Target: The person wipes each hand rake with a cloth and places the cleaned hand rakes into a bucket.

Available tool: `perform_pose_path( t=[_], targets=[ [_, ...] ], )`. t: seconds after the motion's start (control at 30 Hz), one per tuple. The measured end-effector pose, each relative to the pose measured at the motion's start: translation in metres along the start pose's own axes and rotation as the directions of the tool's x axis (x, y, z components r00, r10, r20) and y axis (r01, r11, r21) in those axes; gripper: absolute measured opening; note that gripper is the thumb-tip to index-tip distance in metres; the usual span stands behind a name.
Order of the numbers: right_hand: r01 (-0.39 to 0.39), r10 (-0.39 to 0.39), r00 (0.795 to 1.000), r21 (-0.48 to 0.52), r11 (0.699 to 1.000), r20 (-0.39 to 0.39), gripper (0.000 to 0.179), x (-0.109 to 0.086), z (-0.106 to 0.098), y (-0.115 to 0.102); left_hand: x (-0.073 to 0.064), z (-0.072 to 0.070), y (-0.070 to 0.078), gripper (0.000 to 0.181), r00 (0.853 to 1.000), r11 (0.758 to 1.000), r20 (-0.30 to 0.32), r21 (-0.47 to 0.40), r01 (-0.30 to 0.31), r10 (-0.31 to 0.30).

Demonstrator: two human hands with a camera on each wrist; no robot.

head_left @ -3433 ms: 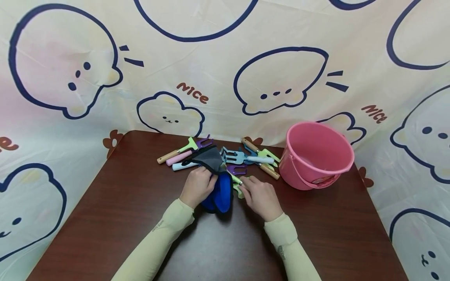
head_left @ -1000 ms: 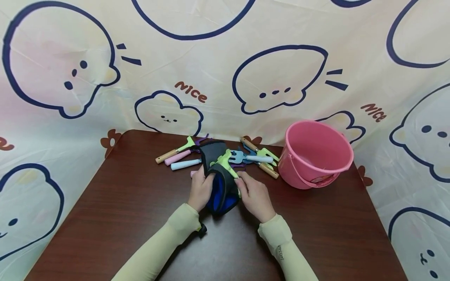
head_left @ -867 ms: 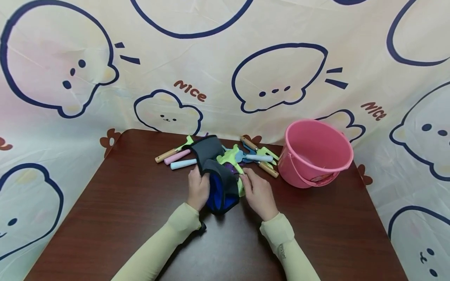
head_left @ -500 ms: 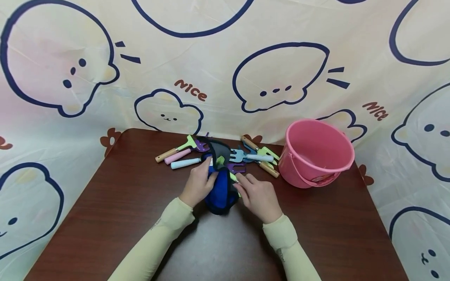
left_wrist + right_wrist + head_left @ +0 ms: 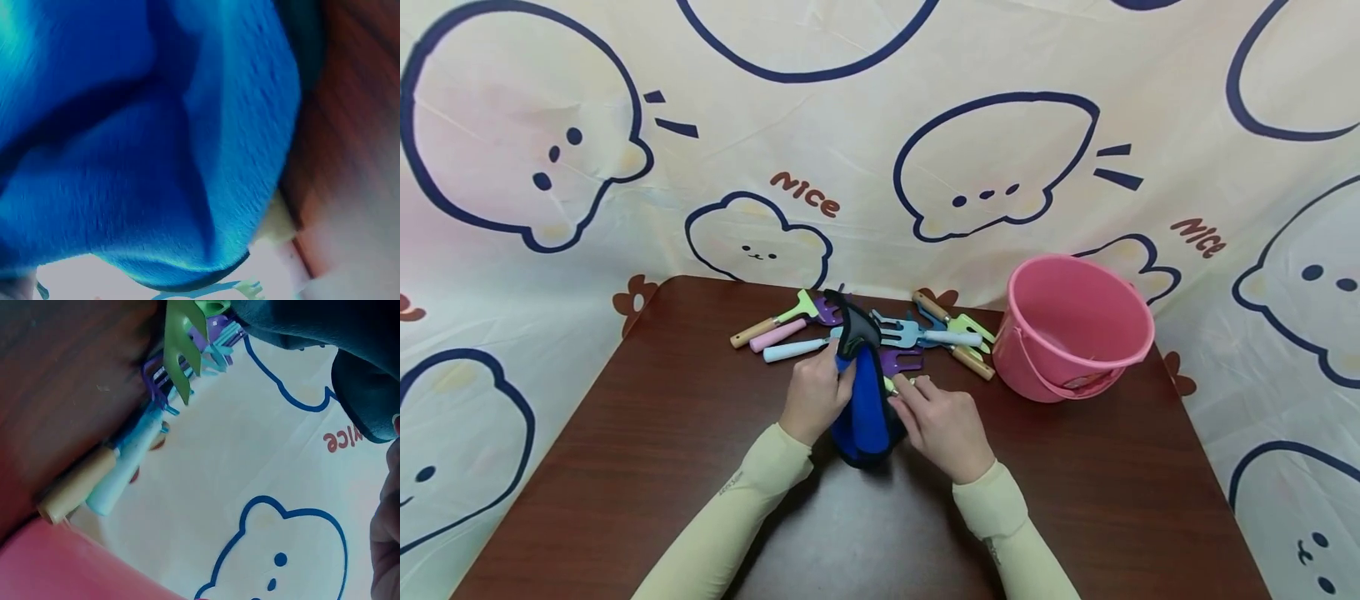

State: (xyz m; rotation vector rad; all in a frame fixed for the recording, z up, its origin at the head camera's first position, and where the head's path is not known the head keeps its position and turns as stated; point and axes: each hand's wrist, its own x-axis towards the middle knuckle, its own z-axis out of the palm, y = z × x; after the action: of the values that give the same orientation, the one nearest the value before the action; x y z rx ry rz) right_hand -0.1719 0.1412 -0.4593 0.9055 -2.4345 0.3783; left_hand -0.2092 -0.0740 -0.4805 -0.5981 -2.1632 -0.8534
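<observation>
My left hand (image 5: 814, 393) grips the upper left edge of a folded dark-grey fabric piece with blue lining (image 5: 867, 408) and black binding; whether it is a pouch or a cover, I cannot tell. Blue lining (image 5: 144, 162) fills most of the left wrist view. At the fabric's right side, my right hand (image 5: 947, 425) pinches a light-green garden tool (image 5: 891, 385), mostly hidden by fingers and fabric. Green tines (image 5: 181, 356) show in the right wrist view, beside the dark fabric (image 5: 356, 394).
Small garden tools lie behind the hands: a blue fork (image 5: 902, 332), a purple fork (image 5: 901, 361), a pink handle (image 5: 778, 335) and a wooden-handled green rake (image 5: 775, 321). At the right stands a pink bucket (image 5: 1071, 333). A printed cloth (image 5: 865, 150) hangs behind the brown table (image 5: 647, 467).
About a second ago the green tool's head showed above the fabric; now the fabric hides most of it. The fabric has turned more upright, and my right hand has shifted slightly left.
</observation>
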Motion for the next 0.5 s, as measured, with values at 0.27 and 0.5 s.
perform_pose_path(
  t=[0.27, 0.5],
  targets=[
    [-0.07, 0.07, 0.997, -0.009, 0.998, -0.015, 0.03, -0.001, 0.001, 0.011, -0.005, 0.008, -0.009, 0.026, 0.989, 0.992, 0.146, -0.113, 0.047, -0.03],
    [-0.142, 0.15, 0.984, 0.087, 0.986, -0.097, 0.024, -0.003, 0.004, 0.019, -0.009, 0.009, -0.015, 0.02, 0.97, 0.978, 0.233, -0.175, 0.118, -0.075]
  ],
)
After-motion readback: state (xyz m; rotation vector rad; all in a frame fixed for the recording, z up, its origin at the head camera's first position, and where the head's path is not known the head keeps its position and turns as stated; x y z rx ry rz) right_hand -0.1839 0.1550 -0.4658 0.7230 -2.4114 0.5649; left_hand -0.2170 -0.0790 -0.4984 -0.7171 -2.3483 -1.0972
